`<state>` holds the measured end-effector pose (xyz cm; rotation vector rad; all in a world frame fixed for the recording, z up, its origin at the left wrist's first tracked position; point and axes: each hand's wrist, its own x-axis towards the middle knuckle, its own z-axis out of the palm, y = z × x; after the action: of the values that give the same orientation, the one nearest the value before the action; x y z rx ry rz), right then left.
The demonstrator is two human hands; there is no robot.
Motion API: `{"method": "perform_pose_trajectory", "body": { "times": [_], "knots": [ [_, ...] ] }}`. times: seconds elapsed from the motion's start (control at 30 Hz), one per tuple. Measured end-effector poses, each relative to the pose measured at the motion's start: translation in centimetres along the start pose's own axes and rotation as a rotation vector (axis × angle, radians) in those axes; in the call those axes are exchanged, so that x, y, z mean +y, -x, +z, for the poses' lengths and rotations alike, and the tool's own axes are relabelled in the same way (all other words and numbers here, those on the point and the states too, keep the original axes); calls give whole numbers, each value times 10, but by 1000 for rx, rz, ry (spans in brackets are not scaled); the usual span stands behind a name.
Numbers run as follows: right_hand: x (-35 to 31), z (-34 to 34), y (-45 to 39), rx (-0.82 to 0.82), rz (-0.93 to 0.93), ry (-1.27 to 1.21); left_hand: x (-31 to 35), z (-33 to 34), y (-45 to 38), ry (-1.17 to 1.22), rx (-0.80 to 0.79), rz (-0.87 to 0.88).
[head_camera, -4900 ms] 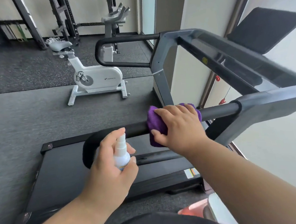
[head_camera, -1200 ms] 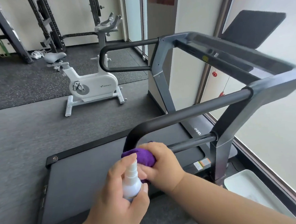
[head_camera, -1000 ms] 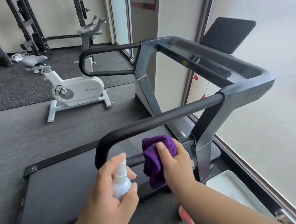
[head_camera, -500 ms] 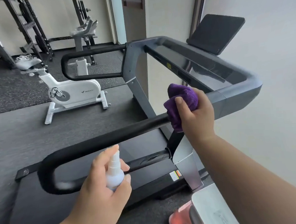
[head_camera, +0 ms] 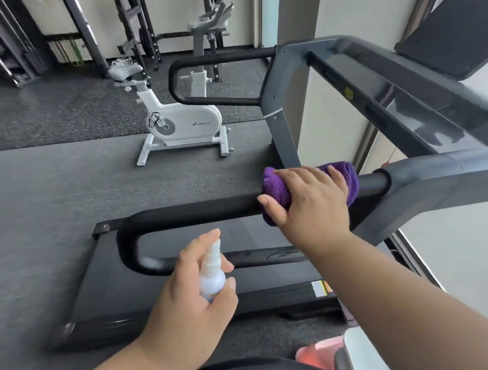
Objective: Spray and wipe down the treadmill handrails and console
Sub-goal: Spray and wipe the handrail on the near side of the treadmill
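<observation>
The left hand point(head_camera: 187, 297) grips the bottle point(head_camera: 212, 275), forefinger curled over its nozzle. The right hand point(head_camera: 310, 206) curls over the cloth point(head_camera: 274, 183), pressing it round the near rail point(head_camera: 196, 210). The cloth bunches beyond the fingertips, so it could slide off, I judge; a stray squeeze would wet the belt point(head_camera: 172, 292).

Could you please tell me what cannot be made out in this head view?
- Handrail under the purple cloth: covered by cloth and right hand.
- Spray bottle body: wrapped by left hand.
- Console: blurred, cut off at right edge.
- Bike logo: too small.
</observation>
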<state>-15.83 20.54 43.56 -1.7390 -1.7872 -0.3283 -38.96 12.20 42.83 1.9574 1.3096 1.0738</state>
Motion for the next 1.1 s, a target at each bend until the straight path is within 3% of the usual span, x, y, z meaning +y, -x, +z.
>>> {"method": "perform_pose_trajectory", "body": {
  "times": [0.27,0.67,0.97,1.1],
  "knots": [
    [-92,25,-4,-103,-124,3,-27,-61,17,23,59,-98],
    [-229,87,-4,-90,-342,86,-88,-160,49,54,49,-137],
    [-247,119,9,44,-614,148,-126,-210,57,89,-6,-79],
    [-252,127,17,14,-723,129,-132,-214,55,73,-46,-21]
  ]
}}
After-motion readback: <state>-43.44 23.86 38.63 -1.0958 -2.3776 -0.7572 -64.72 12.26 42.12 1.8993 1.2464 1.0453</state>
